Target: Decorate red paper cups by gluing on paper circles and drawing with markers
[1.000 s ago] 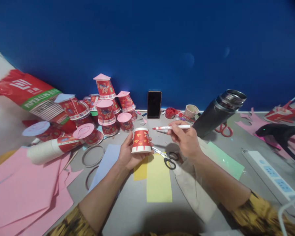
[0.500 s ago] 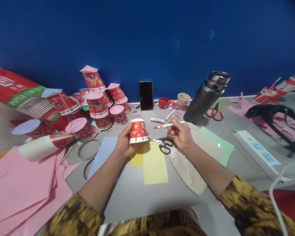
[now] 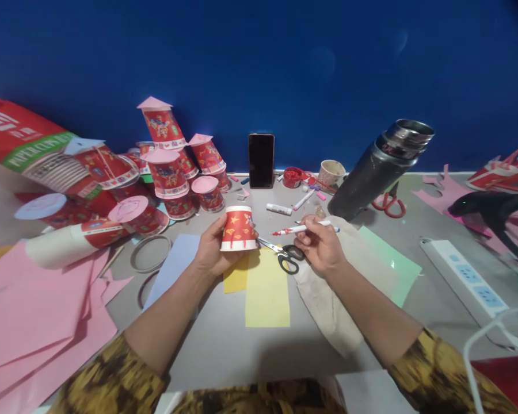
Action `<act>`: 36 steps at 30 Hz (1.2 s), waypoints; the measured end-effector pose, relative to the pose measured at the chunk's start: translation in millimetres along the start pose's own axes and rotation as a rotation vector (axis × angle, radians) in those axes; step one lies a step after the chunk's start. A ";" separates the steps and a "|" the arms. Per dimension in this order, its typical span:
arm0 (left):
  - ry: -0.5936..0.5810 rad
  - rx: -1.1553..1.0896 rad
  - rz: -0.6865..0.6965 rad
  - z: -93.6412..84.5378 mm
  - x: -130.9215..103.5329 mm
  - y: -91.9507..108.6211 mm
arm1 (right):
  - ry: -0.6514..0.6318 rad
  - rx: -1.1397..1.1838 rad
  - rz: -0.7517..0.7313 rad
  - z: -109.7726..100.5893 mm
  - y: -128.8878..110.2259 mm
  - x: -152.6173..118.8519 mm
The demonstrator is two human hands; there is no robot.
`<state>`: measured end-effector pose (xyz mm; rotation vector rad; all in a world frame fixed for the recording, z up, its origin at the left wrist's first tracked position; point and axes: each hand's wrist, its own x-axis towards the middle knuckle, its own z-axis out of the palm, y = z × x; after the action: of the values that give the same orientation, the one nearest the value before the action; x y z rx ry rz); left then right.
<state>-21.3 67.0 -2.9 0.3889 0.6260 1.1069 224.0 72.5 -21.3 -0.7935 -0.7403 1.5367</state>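
My left hand (image 3: pixel 211 247) is closed around an upside-down red paper cup (image 3: pixel 238 230) with a white rim, gold stars and red streaks near its lower edge. In my right hand (image 3: pixel 322 244) is a white marker (image 3: pixel 300 228), its red tip pointing left toward the cup but apart from it. Black-handled scissors (image 3: pixel 287 259) lie on the table between my hands, with their blades toward the cup. Below them is a yellow paper strip (image 3: pixel 267 293), beside a smaller orange-yellow piece (image 3: pixel 235 279). A beige cloth (image 3: pixel 323 305) lies under my right wrist.
Stacked red cups with pink paper tops (image 3: pixel 168 172) stand at left, near pink sheets (image 3: pixel 34 310). A phone (image 3: pixel 261 161) leans at the wall. A dark flask (image 3: pixel 371 172), red-handled scissors (image 3: pixel 389 207) and a power strip (image 3: pixel 466 282) are at right.
The view has shifted slightly. The marker's tip sits a little lower and nearer the cup's height. Both hands keep their holds on the cup and the marker.
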 end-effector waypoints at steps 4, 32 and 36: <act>0.002 -0.040 -0.019 0.4 -2.0 1.4 | -0.006 0.011 0.010 -3.9 -2.3 2.0; 0.107 -0.097 -0.048 10.7 -5.7 5.0 | -0.156 -0.009 0.112 -3.7 -7.8 -9.8; 0.099 -0.073 -0.028 8.3 -6.4 9.1 | -0.125 -0.027 0.110 -1.4 -10.1 -9.2</act>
<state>-24.3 65.0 10.5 0.2630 0.6741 1.1240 231.4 64.4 -13.1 -0.7743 -0.8213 1.6903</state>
